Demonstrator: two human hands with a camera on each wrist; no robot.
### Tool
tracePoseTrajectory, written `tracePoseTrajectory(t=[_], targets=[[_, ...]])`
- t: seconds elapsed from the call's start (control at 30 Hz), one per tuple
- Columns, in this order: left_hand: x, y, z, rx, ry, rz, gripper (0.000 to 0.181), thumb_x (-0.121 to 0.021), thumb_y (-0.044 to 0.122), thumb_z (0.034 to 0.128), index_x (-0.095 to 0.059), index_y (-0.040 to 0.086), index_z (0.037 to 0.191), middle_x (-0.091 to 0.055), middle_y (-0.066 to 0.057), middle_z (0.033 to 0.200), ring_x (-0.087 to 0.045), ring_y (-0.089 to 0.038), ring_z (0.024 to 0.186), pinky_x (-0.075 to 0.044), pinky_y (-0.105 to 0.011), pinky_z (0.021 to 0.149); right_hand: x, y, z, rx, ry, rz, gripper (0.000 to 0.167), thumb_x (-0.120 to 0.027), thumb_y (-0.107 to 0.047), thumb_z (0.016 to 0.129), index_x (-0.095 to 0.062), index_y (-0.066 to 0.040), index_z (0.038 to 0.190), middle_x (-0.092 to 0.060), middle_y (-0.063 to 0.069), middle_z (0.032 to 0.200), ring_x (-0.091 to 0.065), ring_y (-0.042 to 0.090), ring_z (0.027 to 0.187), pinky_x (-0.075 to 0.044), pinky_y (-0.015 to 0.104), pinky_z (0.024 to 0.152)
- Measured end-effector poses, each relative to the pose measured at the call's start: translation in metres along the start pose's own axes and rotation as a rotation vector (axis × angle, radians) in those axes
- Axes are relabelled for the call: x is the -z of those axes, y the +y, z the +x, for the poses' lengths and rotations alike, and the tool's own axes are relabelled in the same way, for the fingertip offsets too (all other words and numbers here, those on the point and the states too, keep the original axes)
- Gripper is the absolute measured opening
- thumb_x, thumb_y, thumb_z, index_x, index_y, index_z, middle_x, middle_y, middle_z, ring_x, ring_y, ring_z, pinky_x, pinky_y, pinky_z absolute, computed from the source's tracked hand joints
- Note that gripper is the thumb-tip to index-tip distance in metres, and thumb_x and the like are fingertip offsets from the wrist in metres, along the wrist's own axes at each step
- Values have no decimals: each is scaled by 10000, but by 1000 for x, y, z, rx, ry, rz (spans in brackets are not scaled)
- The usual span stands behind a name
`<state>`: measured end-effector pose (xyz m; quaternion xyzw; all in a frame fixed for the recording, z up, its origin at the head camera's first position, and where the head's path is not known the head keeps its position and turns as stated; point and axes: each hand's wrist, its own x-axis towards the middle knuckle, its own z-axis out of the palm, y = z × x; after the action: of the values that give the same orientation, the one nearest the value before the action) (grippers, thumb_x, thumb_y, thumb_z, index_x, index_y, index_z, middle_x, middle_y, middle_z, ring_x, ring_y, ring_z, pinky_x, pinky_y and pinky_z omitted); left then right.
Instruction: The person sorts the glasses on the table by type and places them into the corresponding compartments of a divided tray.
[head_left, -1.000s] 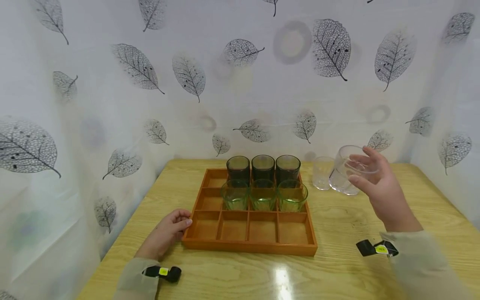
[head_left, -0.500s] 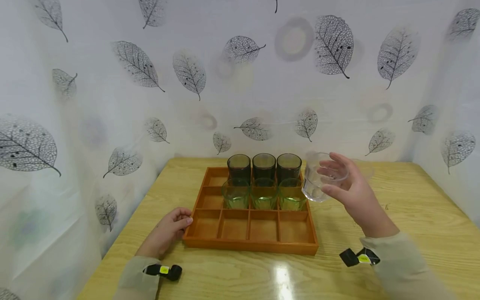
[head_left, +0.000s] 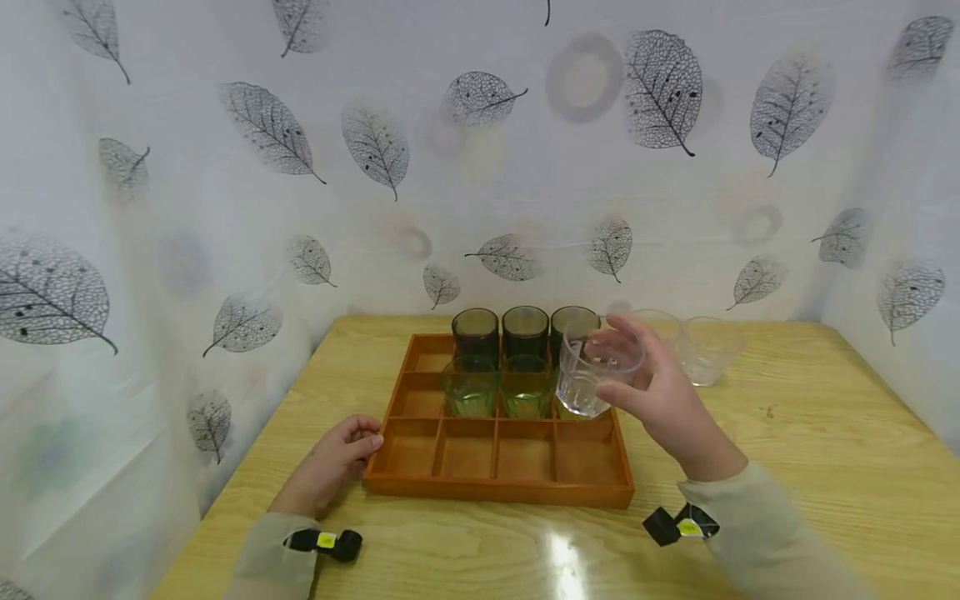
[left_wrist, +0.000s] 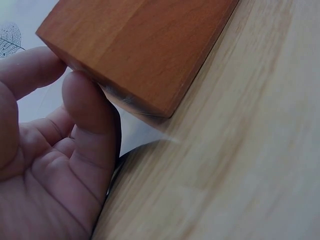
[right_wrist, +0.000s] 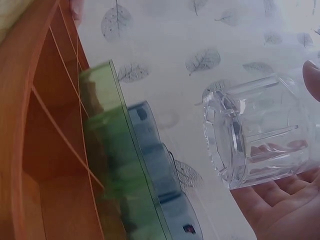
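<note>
My right hand (head_left: pixel 663 396) holds a clear faceted glass (head_left: pixel 585 387) between thumb and fingers. It is tilted above the right side of the wooden compartment tray (head_left: pixel 498 492), in front of one green glass and partly over a dark one. In the right wrist view the glass (right_wrist: pixel 260 132) is apart from the tray and the green glasses (right_wrist: pixel 115 155). My left hand (head_left: pixel 333 467) rests at the tray's left side, its thumb and fingertips touching the outer wall (left_wrist: pixel 130 55). Dark glasses (head_left: pixel 476 333) fill the tray's back row, with green glasses (head_left: pixel 471 392) in the middle row.
Two more clear glasses (head_left: pixel 705 354) stand on the wooden table (head_left: pixel 810 442) right of the tray, partly behind my right hand. A leaf-printed white curtain (head_left: pixel 480 183) encloses the table's back and sides. The tray's front-row compartments (head_left: pixel 525 454) hold no glasses.
My right hand has carried the clear glass leftward from the table's right side to over the tray. My left hand has stayed at the tray's left side.
</note>
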<state>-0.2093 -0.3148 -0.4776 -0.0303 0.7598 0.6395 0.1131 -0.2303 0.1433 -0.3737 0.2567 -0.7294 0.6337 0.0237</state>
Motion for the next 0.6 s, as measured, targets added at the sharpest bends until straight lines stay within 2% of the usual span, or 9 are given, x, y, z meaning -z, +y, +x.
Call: tracePoseTrajectory(t=[0.2, 0.4, 0.6], targets=[[0, 1, 0, 3, 2, 10, 342, -594, 181, 1034, -468, -26, 1275, -532, -76, 1003, -522, -192, 830, -473, -291, 692, -24, 0, 7, 6, -19, 38, 827, -718, 5, 915, -249, -133, 1582, -452, 146, 1487, -500, 278, 1306, -526, 314, 914], [-1, 2, 0, 2, -2, 14, 337, -594, 180, 1034, -470, -27, 1268, -532, -79, 999, -528, -198, 835, -478, -296, 692, -52, 6, 13, 57, -55, 95, 849, -806, -168, 884, -290, -113, 1555, -488, 130, 1455, -514, 305, 1297, -493, 325, 977], [-1, 4, -1, 5, 0, 15, 333, -594, 181, 1034, -471, -22, 1267, -535, -78, 998, -523, -196, 835, -472, -291, 693, -79, 15, 14, 57, -105, 131, 896, -825, -306, 868, -286, -120, 1559, -483, 119, 1467, -499, 318, 1320, -482, 386, 1003]])
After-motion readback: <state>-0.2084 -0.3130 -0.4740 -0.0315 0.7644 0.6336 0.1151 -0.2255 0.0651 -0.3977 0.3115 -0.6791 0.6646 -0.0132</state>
